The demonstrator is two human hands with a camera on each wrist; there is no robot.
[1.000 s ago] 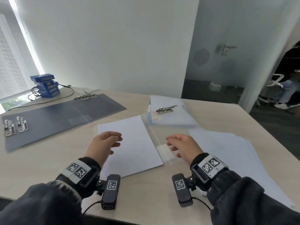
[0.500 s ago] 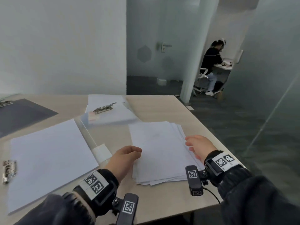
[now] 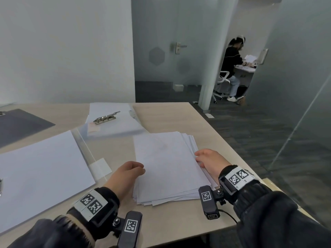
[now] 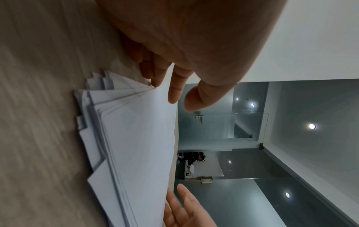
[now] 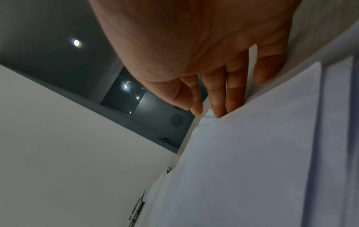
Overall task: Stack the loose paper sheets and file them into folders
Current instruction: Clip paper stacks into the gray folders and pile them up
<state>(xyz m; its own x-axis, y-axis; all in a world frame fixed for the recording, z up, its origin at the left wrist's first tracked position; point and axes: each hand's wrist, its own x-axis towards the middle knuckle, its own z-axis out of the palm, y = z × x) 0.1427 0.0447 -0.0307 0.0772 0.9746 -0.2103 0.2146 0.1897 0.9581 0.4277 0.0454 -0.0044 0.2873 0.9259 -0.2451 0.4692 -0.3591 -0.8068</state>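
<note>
A ragged stack of loose white sheets (image 3: 170,165) lies on the table near its right front corner, its edges fanned out. My left hand (image 3: 133,171) is at the stack's left edge, where the left wrist view shows its fingertips (image 4: 155,79) touching the sheet edges with the thumb free. My right hand (image 3: 204,157) is at the right edge, its nearly straight fingers (image 5: 219,107) pressing against the side of the stack. An open clear folder (image 3: 84,149) with white sheets (image 3: 41,169) in it lies to the left.
A second folder with a metal clip (image 3: 106,118) and paper lies at the back of the table. A dark folder (image 3: 19,126) lies far left. The table's right edge (image 3: 238,153) is close to my right hand. Beyond a glass wall a person sits at a desk (image 3: 232,65).
The view has swung right from the open folder to the loose stack. Both hands have moved from the folder to the stack's two sides and have closed in on its edges.
</note>
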